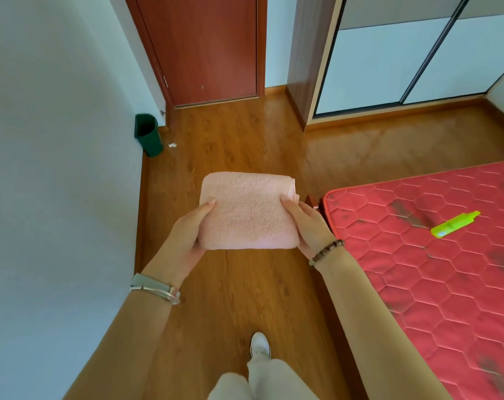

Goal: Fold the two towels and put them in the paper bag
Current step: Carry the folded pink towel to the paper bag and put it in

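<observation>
- Just left of the mattress corner, the left hand and right hand each grip one side of the folded pink towel, thumbs on top.
- This towel's folding looks done and bagging comes next, but no paper bag or second towel shows.
- Beyond, left of the mattress, open floor runs to a green bin.

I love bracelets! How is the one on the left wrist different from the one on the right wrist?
The silvery band on the left wrist is smooth and flat, in two strips; the bead bracelet on the right wrist is brown, one string of small round beads. The silvery band looks wider than the bead bracelet. Both circle a wrist; the left hand and right hand grip the folded pink towel.
</observation>
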`<state>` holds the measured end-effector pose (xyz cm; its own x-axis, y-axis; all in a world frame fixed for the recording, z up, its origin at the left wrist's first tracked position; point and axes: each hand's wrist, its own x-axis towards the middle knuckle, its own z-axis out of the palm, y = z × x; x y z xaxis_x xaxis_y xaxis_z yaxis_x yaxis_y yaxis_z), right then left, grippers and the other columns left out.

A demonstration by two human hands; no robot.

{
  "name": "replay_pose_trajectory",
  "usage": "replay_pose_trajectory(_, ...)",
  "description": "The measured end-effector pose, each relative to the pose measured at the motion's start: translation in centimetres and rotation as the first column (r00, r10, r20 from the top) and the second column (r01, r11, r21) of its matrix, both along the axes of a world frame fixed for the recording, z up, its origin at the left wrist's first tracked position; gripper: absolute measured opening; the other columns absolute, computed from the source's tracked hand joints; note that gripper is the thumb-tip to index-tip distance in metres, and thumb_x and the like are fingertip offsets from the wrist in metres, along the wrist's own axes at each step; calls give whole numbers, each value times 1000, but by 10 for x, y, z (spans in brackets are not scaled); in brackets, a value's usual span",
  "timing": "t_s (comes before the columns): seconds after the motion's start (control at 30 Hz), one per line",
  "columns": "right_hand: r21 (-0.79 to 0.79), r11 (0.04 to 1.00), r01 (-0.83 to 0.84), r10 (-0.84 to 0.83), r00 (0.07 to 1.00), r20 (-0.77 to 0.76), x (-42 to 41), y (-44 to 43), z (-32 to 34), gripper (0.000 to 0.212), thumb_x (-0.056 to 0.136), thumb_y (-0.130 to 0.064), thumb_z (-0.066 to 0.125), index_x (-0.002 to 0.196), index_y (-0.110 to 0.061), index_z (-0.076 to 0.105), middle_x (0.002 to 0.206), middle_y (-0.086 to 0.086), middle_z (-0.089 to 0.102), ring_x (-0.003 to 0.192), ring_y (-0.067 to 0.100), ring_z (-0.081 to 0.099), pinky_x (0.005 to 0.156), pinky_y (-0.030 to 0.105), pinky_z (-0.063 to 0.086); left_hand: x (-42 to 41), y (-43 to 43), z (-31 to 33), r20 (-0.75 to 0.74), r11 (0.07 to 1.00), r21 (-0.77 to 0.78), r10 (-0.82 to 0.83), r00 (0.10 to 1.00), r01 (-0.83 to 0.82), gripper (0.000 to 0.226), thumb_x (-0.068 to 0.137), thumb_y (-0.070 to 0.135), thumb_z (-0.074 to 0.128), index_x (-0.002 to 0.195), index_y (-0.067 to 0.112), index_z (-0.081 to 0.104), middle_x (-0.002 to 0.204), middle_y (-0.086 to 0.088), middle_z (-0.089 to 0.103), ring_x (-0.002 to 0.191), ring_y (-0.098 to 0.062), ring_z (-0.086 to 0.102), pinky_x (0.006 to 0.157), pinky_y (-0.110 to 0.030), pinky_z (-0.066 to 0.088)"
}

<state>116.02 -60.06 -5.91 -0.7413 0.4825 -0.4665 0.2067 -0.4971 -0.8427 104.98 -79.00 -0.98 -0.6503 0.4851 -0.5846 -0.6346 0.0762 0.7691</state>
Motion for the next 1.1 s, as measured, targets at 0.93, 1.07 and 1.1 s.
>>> replay_pose_trajectory(0.93, -17, 985, 174, -173, 983, 55, -322, 90, 4, 34, 95, -37, 58, 120, -14, 56, 122, 6, 64, 112, 24, 63, 94, 43, 54, -360, 116, -15, -23, 976, -4, -217, 976, 217, 43, 94, 34, 63, 132, 16, 58, 129, -10, 64, 118, -27, 63, 95, -38, 54)
replay_pose_trajectory(1.07, -48, 976, 212, -209, 976, 64, -359, 105, 4, 37, 94, -36, 59, 123, -13, 55, 124, 7, 64, 113, 25, 63, 98, 46, 52, -408, 135, -16, -28, 960, 23, -278, 960, 279, 43, 92, 35, 65, 131, 17, 61, 126, -7, 68, 115, -24, 67, 89, -35, 56)
replay_pose_trajectory(1.1, -51, 974, 221, -217, 974, 68, -367, 110, 4, 38, 94, -36, 59, 124, -13, 54, 124, 6, 64, 113, 24, 63, 97, 46, 52, -418, 140, -18, -22, 958, 31, -286, 958, 287, 44, 92, 35, 65, 131, 17, 61, 126, -7, 69, 115, -24, 67, 90, -35, 56)
